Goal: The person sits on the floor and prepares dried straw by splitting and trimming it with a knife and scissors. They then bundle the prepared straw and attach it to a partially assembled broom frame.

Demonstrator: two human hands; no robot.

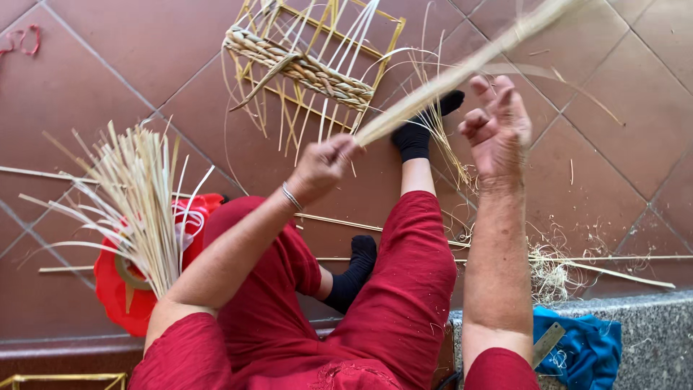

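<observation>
My left hand (323,167) pinches the lower end of a bundle of pale straw strands (462,72) that runs up and to the right, out of the top of the view. My right hand (496,126) hovers just right of the bundle with fingers loosely curled and apart, holding nothing I can see. Beyond the hands, on the tiled floor, lies a yellow wire frame (393,36) with a braided straw band (299,68) woven across it and loose strands hanging from it. My legs in red trousers and black socks stretch toward it.
A red bucket (119,292) at the left holds a sheaf of upright straw strips (141,195). Long stalks and straw scraps (556,271) lie on the red floor tiles. At the lower right a stone ledge (650,332) carries a blue cloth (585,347) and a flat metal blade.
</observation>
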